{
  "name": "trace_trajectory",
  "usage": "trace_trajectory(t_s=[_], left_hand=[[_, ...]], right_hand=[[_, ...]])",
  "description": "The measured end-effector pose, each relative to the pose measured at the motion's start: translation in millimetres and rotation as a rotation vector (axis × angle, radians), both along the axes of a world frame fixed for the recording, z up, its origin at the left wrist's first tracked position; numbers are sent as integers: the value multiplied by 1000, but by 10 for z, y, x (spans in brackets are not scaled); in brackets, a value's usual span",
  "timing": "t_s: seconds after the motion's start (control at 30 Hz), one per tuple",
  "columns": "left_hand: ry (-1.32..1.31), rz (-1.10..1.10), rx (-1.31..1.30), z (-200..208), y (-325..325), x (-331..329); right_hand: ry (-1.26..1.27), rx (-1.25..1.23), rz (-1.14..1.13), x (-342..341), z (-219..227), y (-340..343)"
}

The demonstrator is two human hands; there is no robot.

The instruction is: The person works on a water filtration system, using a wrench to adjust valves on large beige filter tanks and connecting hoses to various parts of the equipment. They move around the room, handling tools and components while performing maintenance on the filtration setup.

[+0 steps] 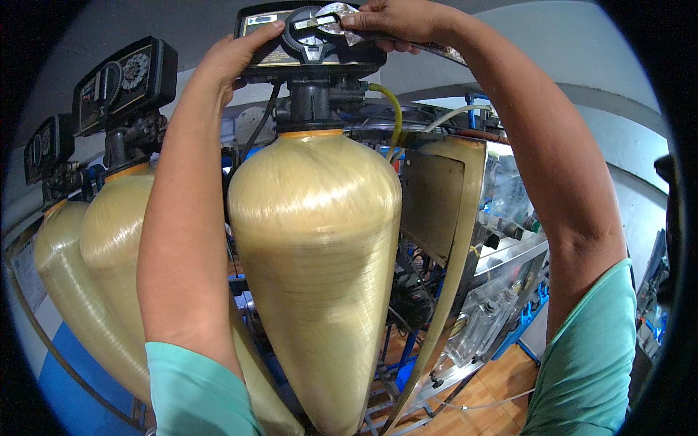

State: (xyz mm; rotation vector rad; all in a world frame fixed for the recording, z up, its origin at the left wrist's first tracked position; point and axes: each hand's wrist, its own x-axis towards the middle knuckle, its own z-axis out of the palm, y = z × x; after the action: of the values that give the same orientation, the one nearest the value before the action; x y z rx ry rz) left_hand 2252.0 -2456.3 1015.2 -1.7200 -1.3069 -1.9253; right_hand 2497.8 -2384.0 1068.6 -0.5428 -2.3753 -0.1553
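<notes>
- Black plastic control head (342,71), seated by its neck (311,103) on a yellowish fibreglass tank (313,218); its long axis runs left to right, across the tank's upright axis.
- Left hand (231,57): at the control head's left edge, thumb laid on the front face just beside the round dial (294,45); most fingers are hidden, so how firmly they close cannot be told.
- Right hand (400,22): at the upper right corner, thumb and fingers pinched together on a crumpled pale cloth (336,11), its material uncertain.
- Key relation: the dial lies between the hands, left of the right hand's pinch; its silver pointer bar (315,23) lies nearly crosswise, right end slightly raised. Right thumb is nearer that end; left thumb is nearer the dial's rim.
</notes>
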Motion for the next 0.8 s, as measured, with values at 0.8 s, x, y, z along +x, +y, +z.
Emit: trace_trajectory(t_s=[0.8], left_hand=[[-88, -182, 36, 87, 156, -90]], right_hand=[[248, -507, 74, -179, -370, -264]])
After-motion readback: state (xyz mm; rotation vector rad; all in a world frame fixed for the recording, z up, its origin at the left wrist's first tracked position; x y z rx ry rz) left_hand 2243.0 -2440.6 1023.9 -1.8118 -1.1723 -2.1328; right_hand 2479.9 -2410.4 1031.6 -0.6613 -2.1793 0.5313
